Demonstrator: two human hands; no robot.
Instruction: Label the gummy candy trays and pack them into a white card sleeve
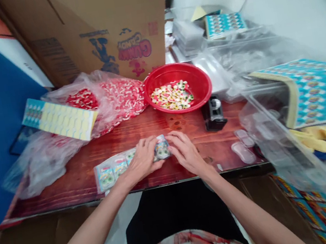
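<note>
A clear plastic strip of small candy packs [106,177], each with a blue label and round eyeball-like candies, lies along the table's front part. My left hand [144,156] lies over the strip, its fingers curled on the pack at the right end and covering the packs under it. That end pack [161,150] shows between my two hands, tilted up slightly. My right hand [184,151] holds its right edge with thumb and fingertips. Beyond my hands sits a red bowl [203,86] holding many eyeball candies [173,95].
Left of the bowl, a plastic bag of red-and-white candies [122,97] lies under a sticker sheet [63,119]. A black tape dispenser [214,116] and clear plastic pieces [243,152] are on the right. Clear bins hold blue label sheets [322,90]. A cardboard box [88,22] stands behind.
</note>
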